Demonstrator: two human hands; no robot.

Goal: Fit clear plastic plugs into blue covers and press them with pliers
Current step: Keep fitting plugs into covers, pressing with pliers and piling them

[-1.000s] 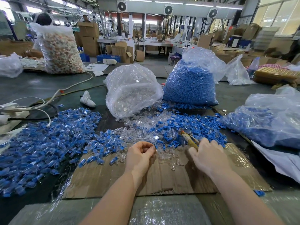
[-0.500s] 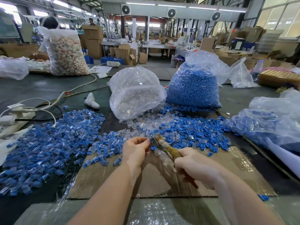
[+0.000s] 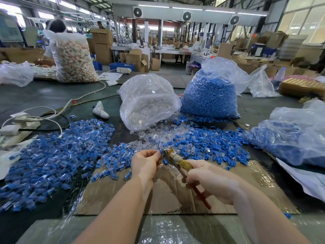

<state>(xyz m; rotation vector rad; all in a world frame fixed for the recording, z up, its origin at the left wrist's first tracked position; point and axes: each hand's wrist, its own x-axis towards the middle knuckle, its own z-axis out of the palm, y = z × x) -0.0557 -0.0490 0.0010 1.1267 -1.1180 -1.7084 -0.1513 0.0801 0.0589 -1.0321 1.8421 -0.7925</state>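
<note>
Pinching a small blue cover between the curled fingertips of my left hand, I hold it up just above the cardboard sheet, right against the metal nose of the pliers. My right hand is wrapped round the pliers' handles, fingers closed on them; one red handle tip sticks out near my wrist, and a yellowish wrap covers the part beyond my thumb. Whether the nose is already squeezing the cover I cannot tell, as the piece is too small.

Just beyond my hands lies a scatter of loose clear plugs mixed with loose blue covers spreading to the right. To the left a wide heap of assembled blue-and-clear pieces runs toward the near edge of the dark table. Farther off, in the middle, stands an open bag of clear plugs, and just to its right a taller bag of blue covers. Another bag with blue pieces slumps at the right edge. On the far left, white cables trail across the table, and a big bag of pale bits stands well behind them.
</note>
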